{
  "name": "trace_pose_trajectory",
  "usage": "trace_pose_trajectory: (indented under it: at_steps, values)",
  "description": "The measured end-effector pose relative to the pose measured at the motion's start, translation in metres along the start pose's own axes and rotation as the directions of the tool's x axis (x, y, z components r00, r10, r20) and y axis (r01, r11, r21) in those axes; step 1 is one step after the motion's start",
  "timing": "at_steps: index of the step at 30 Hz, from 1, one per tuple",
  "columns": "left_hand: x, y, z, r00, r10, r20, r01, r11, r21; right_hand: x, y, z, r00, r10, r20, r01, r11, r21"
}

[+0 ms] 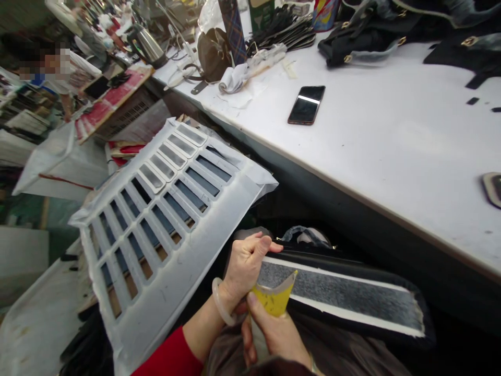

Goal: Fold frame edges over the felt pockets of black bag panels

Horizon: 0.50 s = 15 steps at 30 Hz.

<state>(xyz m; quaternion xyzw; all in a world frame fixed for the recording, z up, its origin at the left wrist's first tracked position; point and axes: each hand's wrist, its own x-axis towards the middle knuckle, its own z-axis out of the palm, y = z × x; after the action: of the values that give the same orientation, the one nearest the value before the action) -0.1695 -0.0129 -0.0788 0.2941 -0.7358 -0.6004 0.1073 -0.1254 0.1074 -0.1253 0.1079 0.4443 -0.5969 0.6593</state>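
A long black piece (352,297) with a grey speckled strip and white edges lies across the lap at the lower right. My left hand (248,263), with a pale bangle on the wrist, is closed at the strip's left end, thumb against the curled fingers. What it may hold is hidden. Just below it, my right hand (276,334) grips a yellow scraper (276,300) with a curved front edge, tilted over the strip's left part. A black bag part with a plastic-wrapped handle (307,235) sits behind the black piece.
A white slotted tray (219,224) stands at the left, with several white-framed pieces along its upper row. On the white table (376,136) are a phone (307,105), black bags (364,44) and a brown pouch (214,55). A person (58,68) is at the upper left.
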Motion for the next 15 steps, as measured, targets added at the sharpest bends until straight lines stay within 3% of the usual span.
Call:
trace_pose_trajectory:
  at_steps: [5,8,10,13,14,15]
  values:
    - [0.001,0.005,0.001,1.0,0.027,-0.011,-0.026,0.992,0.127,-0.001,-0.006,0.003,0.999,-0.019,-0.026,0.017,0.996,-0.085]
    - [-0.006,0.002,0.001,0.997,-0.063,-0.032,0.057,0.984,-0.169,-0.02,-0.013,0.002,0.994,-0.109,0.008,0.109,0.98,-0.164]
    - [-0.016,-0.005,0.001,0.987,-0.132,-0.086,0.075,0.873,-0.481,-0.044,-0.026,-0.005,0.979,-0.202,0.0,0.196,0.953,-0.229]
    - [-0.041,-0.02,0.001,0.967,-0.202,-0.156,0.034,0.708,-0.705,-0.09,-0.067,-0.028,0.936,-0.349,-0.043,0.314,0.887,-0.339]
    - [-0.05,-0.026,0.001,0.968,-0.197,-0.159,0.024,0.699,-0.715,-0.105,-0.087,-0.04,0.912,-0.405,-0.06,0.355,0.855,-0.379]
    - [-0.058,-0.031,0.001,0.972,-0.177,-0.155,0.016,0.708,-0.706,-0.117,-0.11,-0.055,0.867,-0.476,-0.152,0.369,0.815,-0.448]
